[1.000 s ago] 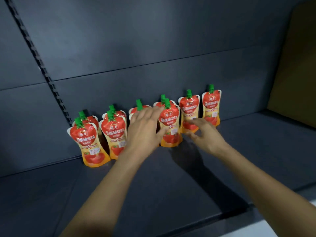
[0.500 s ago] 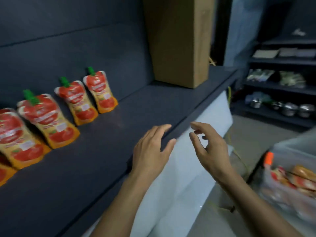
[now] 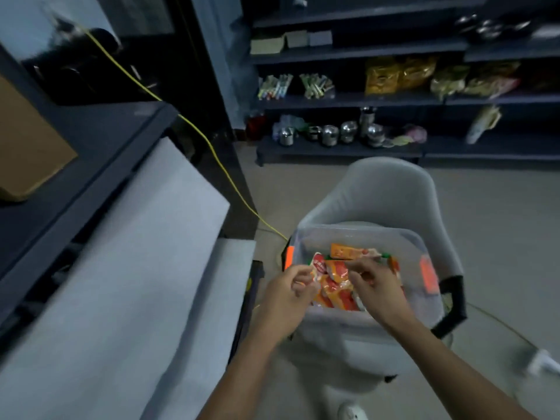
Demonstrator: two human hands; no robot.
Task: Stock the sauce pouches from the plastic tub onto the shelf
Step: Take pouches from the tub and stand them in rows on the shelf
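Both hands are down in the plastic tub (image 3: 357,234), the left hand (image 3: 288,295) at its near-left corner and the right hand (image 3: 377,287) over the middle. Their fingers (image 3: 303,272) curl onto the heaped sauce pouches (image 3: 336,292), though the blur hides whether either has a grip. The tub sits on a grey chair (image 3: 391,189), beside the dark shelf (image 3: 100,137) on the left, which carries a cardboard box (image 3: 27,147).
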